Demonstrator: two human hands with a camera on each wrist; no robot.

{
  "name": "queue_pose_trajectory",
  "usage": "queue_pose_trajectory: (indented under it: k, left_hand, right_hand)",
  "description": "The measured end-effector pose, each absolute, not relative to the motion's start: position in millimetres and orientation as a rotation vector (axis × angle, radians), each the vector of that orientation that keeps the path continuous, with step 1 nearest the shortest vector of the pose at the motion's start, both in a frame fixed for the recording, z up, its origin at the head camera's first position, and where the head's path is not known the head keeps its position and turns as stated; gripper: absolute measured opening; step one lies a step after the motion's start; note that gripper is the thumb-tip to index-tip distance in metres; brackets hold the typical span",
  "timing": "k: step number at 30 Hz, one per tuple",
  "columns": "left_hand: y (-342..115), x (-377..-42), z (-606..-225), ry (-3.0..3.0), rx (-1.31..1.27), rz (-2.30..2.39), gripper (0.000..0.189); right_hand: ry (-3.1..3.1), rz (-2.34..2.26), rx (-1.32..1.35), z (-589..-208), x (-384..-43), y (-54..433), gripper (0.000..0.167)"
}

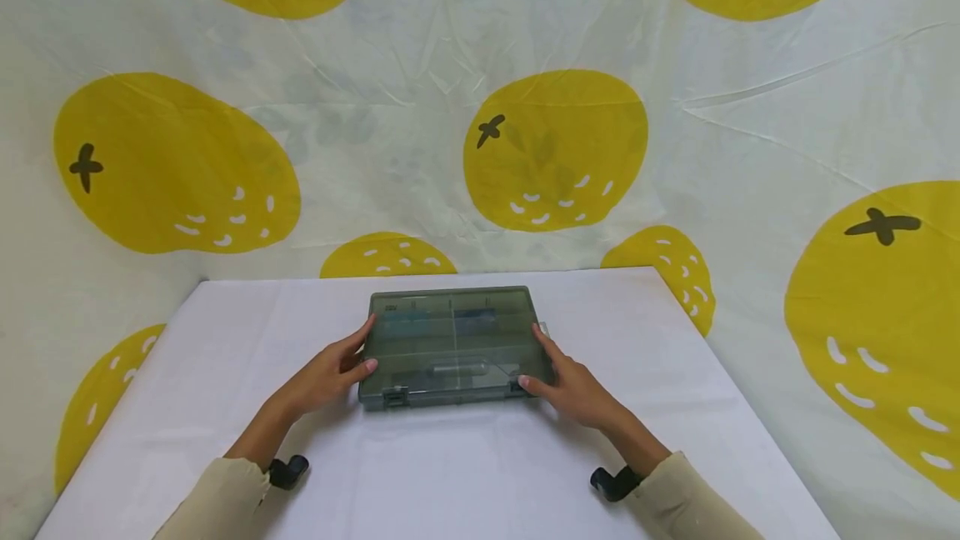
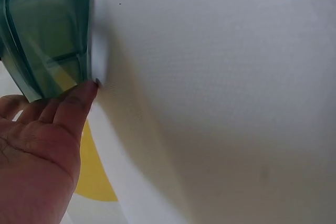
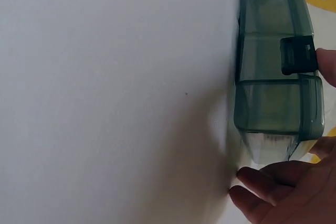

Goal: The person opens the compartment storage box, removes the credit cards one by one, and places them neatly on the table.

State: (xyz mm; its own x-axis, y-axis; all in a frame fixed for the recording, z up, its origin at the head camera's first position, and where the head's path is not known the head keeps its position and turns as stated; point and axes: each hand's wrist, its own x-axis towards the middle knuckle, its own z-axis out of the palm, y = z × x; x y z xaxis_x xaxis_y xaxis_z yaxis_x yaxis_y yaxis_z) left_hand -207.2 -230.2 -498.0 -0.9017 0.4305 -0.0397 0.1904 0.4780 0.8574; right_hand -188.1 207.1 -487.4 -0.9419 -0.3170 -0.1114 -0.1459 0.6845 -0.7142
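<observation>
One closed, see-through grey-green case (image 1: 416, 340) with two dark latches (image 1: 395, 397) lies between two separated hands at one white surface (image 1: 450, 482), the left hand (image 1: 326, 375) gripping its nine-o'clock end, the right hand (image 1: 579, 392) its three-o'clock end, thumb (image 1: 538, 387) at the four-o'clock latch.

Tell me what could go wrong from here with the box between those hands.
The right hand has its thumb at a front latch, so it might flip that latch open by accident. If the dark blue shape seen inside the translucent box is something loose, it could slide should the box be tilted.
</observation>
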Motion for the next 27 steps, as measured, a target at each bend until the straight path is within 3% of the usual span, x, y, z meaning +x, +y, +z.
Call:
queue_pose_trajectory:
  k: [12,27]
  left_hand:
    - [-231.4,-208.5,-498.7,2.451,0.536,1.411,0.084]
    - [-228.5,-206.2,-498.0,2.459,0.542,1.415,0.083]
  right_hand:
    - [2.589,-1.283,-0.337,-495.3,-192.4,205.2,0.092]
    - [2.597,-1.283,-0.331,-500.4,-189.0,206.7,0.113]
